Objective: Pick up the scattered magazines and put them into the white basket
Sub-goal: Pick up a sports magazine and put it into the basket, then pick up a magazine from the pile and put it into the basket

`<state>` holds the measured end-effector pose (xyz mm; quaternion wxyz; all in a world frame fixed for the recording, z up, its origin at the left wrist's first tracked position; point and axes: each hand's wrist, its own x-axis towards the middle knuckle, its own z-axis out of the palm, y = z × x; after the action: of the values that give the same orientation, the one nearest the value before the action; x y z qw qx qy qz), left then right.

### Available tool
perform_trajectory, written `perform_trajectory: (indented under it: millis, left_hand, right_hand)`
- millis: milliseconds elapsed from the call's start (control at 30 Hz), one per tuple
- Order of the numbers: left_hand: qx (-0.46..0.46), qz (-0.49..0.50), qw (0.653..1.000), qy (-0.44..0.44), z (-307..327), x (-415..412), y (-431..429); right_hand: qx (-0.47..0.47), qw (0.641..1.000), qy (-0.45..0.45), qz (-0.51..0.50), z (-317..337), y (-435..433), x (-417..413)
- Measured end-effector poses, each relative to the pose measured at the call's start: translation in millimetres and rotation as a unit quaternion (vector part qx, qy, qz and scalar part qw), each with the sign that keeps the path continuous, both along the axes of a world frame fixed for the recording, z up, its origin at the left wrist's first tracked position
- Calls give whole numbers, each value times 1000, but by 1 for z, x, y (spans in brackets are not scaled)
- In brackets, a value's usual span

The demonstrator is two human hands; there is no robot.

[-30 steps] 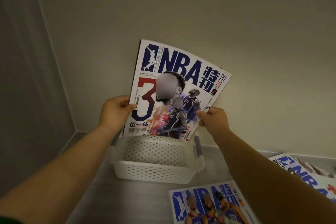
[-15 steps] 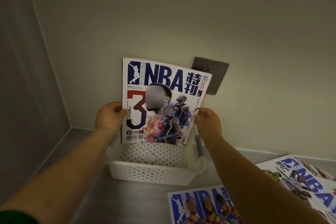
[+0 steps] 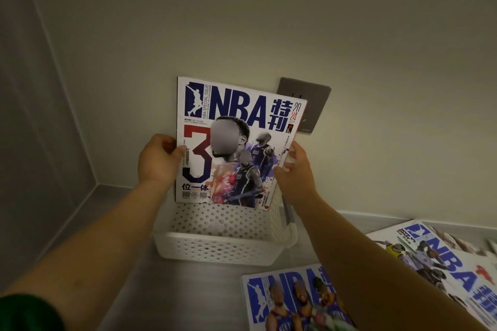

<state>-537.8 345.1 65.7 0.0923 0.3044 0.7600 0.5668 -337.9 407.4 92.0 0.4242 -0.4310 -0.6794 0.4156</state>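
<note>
Magazine (image 3: 236,142) held upright btwn both grips, cover facing camera, lower edge over far side of white basket (image 3: 215,250). White cover w/ blue "NBA", "NBA SPECIAL ISSUE", Chinese chars, "2024", big red/blue "3", players in USA jerseys. Left grip (image 3: 158,158) pinches left edge, thumb on front; right grip (image 3: 295,169) pinches right edge. Second mag (image 3: 295,301) and third mag (image 3: 443,258), both "NBA", flat on tabletop (image 3: 161,290) below right grip.

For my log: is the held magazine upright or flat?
Upright: NBA magazine title on top; left hand and right hand grip its sides over the white basket.
</note>
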Motion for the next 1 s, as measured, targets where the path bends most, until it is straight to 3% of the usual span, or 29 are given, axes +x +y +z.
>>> perform_trajectory:
  millis: [333,533,700,900,1000]
  left_hand:
    - [-21,-13,999,23,6,13,-24]
    - [-7,-57,998,27,0,53,-87]
    - [-51,-152,987,0,-26,119,-165]
    - [-164,-281,945,-24,-56,224,-223]
    - [-227,-291,929,31,-72,264,-231]
  right_hand:
    - [-6,994,-101,-47,8,-10,22]
    - [-6,982,-186,-44,-18,-77,107]
    - [-82,948,-303,-62,-54,-144,213]
    - [-72,887,-455,-41,-81,-178,299]
    - [-58,866,-497,-10,-99,-180,322]
